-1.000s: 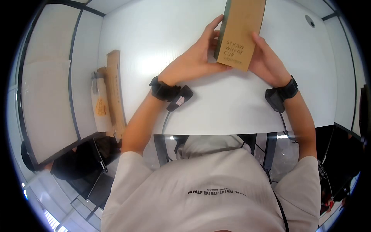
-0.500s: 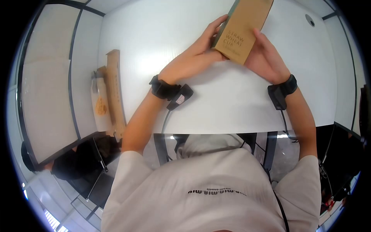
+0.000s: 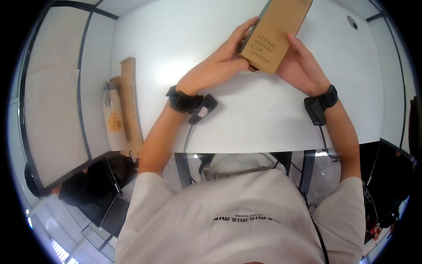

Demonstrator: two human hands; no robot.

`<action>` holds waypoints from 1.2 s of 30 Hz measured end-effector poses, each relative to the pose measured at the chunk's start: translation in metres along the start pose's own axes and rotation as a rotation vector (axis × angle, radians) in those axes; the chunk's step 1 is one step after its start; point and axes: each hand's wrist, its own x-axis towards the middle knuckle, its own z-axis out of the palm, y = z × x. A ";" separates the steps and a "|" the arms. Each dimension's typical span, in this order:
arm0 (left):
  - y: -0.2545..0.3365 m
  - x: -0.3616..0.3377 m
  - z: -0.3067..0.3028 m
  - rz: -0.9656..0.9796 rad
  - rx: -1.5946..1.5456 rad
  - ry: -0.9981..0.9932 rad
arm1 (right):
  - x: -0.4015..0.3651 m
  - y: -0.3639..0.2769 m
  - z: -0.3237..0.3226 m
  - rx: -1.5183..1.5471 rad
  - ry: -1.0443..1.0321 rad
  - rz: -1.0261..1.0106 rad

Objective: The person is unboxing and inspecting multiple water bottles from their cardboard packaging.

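A brown cardboard box [image 3: 279, 31] printed "STRAW WHEAT CUP" is held tilted over the far part of the white table, its top cut off by the frame's edge. Along its left side lie the fingers of my left hand [image 3: 222, 64], with the thumb at the lower left corner by the near end. My right hand [image 3: 305, 68] grips the opposite side, thumb resting on the printed face. The right fingers are mostly hidden behind the box. Black devices with cables are strapped to both wrists.
On the left of the white table [image 3: 255, 119], a pale bottle [image 3: 114, 119] with an orange mark stands beside a long cardboard piece [image 3: 129, 101]. A round cable hole [image 3: 352, 23] is at the far right. Partition panels flank the table, and a person in dark clothing [image 3: 83, 187] is beyond the left one.
My left hand and wrist have shifted slightly left. The near end of the box has moved a little left and up, while my right hand has stayed almost still.
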 end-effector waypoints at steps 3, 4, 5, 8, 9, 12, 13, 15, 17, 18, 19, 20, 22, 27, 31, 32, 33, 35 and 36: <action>0.002 -0.001 0.000 -0.041 -0.076 0.000 | 0.000 0.000 -0.003 -0.032 -0.031 0.008; -0.001 -0.001 -0.001 -0.002 -0.022 0.006 | 0.000 -0.001 -0.002 -0.033 -0.032 0.007; -0.005 0.000 -0.002 0.038 0.031 0.010 | -0.001 -0.001 -0.001 -0.023 -0.014 0.011; -0.012 0.000 -0.006 0.077 0.067 0.008 | -0.003 -0.002 0.001 0.011 -0.014 0.035; -0.011 0.000 -0.004 0.060 0.041 0.024 | -0.003 -0.003 0.002 0.001 -0.016 0.035; -0.007 0.001 -0.001 0.039 0.000 0.041 | -0.003 -0.003 0.005 -0.002 0.023 0.031; -0.007 0.001 0.000 0.051 0.028 0.054 | -0.004 -0.003 0.005 0.012 0.028 0.038; -0.007 0.001 0.000 0.068 0.105 0.077 | -0.003 -0.004 0.004 0.024 0.031 0.043; -0.008 0.003 -0.001 0.064 0.108 0.081 | -0.003 -0.004 0.003 0.059 0.016 0.060; -0.008 0.002 -0.001 0.056 0.110 0.086 | -0.002 -0.003 0.001 0.054 0.017 0.052; -0.009 0.002 0.000 0.070 0.147 0.104 | -0.002 -0.002 0.001 0.042 0.024 0.048; -0.008 0.000 -0.001 0.070 0.148 0.107 | -0.002 -0.002 0.001 0.029 0.029 0.044; -0.007 -0.001 -0.002 0.039 0.088 0.115 | -0.002 -0.002 0.002 -0.025 0.033 0.032; -0.005 -0.001 0.002 0.022 0.148 0.142 | -0.002 0.000 0.001 -0.097 0.023 0.033; -0.002 -0.005 -0.012 -0.001 0.073 -0.039 | -0.008 -0.004 0.013 -0.089 0.078 0.039; -0.003 -0.006 -0.020 -0.016 -0.017 -0.094 | -0.008 -0.004 0.012 -0.111 0.074 0.041; -0.009 -0.007 -0.031 0.012 -0.065 -0.148 | -0.009 -0.004 0.014 -0.162 0.112 0.030; -0.015 -0.004 -0.046 -0.030 -0.412 -0.109 | -0.009 -0.003 0.011 -0.211 0.154 0.018; -0.015 -0.004 -0.048 -0.076 -0.756 -0.062 | -0.007 -0.002 0.002 -0.233 0.113 0.037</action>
